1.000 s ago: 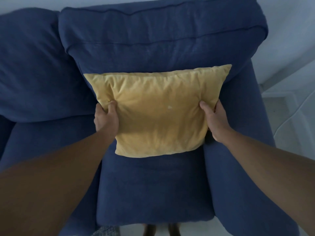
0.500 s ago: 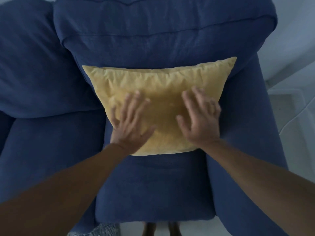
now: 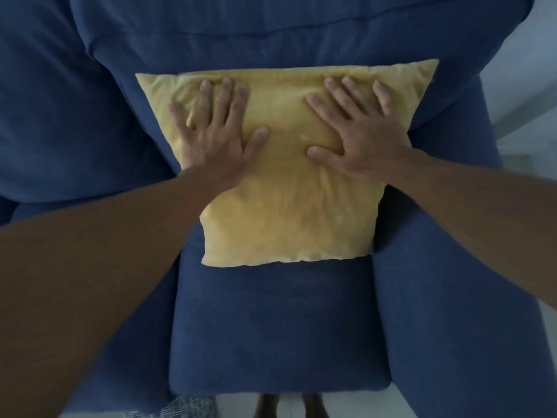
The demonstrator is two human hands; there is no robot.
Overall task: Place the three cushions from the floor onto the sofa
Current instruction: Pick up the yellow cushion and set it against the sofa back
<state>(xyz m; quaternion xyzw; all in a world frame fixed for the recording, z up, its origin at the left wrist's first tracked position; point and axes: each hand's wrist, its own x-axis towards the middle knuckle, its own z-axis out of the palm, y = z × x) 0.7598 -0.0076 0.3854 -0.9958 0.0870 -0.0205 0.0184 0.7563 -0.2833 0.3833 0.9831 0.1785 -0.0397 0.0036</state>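
A yellow cushion (image 3: pixel 286 206) stands on the blue sofa's right-hand seat (image 3: pixel 277 327), leaning against the back cushion (image 3: pixel 271 34). My left hand (image 3: pixel 217 137) lies flat on the cushion's upper left part, fingers spread. My right hand (image 3: pixel 355 131) lies flat on its upper right part, fingers spread too. Both palms press on the fabric without gripping it. No other loose cushion shows in this view.
The sofa's right armrest (image 3: pixel 452 297) runs along the right. A second blue back cushion (image 3: pixel 60 116) fills the left. Pale floor (image 3: pixel 524 122) shows at the right edge. A patterned cloth (image 3: pixel 180 407) and dark sofa legs (image 3: pixel 289 405) sit at the bottom.
A second ago both hands gripped the cushion's sides. They let go, came onto its front face, and have since slid up towards its top edge. The camera has moved closer.
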